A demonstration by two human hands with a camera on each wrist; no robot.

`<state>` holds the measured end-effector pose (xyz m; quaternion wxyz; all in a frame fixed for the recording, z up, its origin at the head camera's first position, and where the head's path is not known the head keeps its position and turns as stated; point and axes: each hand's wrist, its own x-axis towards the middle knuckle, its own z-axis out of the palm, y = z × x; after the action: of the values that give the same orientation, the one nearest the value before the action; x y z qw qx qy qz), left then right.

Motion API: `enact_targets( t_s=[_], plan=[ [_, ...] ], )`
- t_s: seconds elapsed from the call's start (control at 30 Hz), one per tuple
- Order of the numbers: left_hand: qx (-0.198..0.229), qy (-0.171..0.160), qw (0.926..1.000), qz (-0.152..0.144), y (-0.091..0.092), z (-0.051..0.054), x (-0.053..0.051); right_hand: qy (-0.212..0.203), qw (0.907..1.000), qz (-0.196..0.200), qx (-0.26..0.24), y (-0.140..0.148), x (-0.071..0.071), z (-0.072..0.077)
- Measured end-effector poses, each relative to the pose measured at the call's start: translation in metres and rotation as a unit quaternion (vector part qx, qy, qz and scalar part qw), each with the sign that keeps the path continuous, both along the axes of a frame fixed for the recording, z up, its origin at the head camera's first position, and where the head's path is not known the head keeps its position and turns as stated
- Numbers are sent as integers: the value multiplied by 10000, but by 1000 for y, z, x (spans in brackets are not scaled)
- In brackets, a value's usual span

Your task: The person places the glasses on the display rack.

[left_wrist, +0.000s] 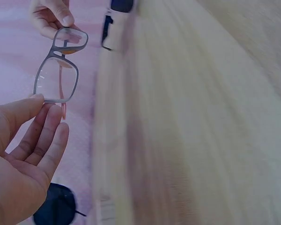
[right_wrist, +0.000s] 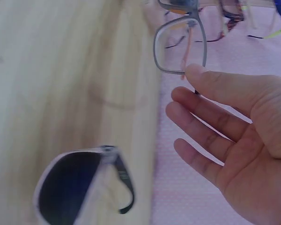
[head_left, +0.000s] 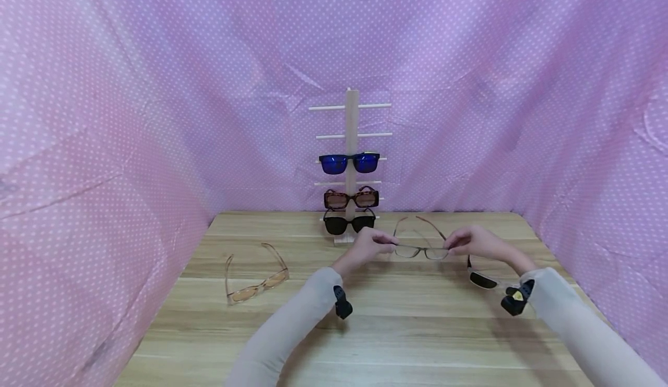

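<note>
Pink cloth (head_left: 334,33) hems three edges of the table (head_left: 407,340), which spreads wide this side of the glasses (head_left: 435,253) left hand (head_left: 367,245) and right hand (head_left: 478,242) pinch by opposite ends.

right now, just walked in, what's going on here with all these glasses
A person holds clear-lensed glasses in the air by the two ends of the front, left hand on one and right hand on the other, beside a display stand. Three pairs of sunglasses sit on the stand. An amber-lensed pair and a dark-lensed, pale-framed pair lie on the table.
</note>
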<state>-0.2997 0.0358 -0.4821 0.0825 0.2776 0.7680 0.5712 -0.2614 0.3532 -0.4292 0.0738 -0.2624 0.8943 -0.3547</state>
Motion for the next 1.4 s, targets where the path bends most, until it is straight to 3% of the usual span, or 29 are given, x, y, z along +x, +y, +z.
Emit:
enact_targets(
  t_s=[0.23, 0.67, 1.0, 1.4],
  plan=[
    [74, 163, 9996, -229, -12, 28, 6, -34, 9996, 94, -265, -3, 5, 28],
    [152, 407, 9981, -447, -55, 74, 17, 502, 9987, 58, -95, -34, 20, 84],
    [124, 381, 9989, -261, -89, 94, 26, 870, 9960, 200, -49, -66, 24, 106],
    [88, 312, 9995, 34, -125, 106, 37, 992, 9944, 332, -150, -98, 11, 112]
  ],
)
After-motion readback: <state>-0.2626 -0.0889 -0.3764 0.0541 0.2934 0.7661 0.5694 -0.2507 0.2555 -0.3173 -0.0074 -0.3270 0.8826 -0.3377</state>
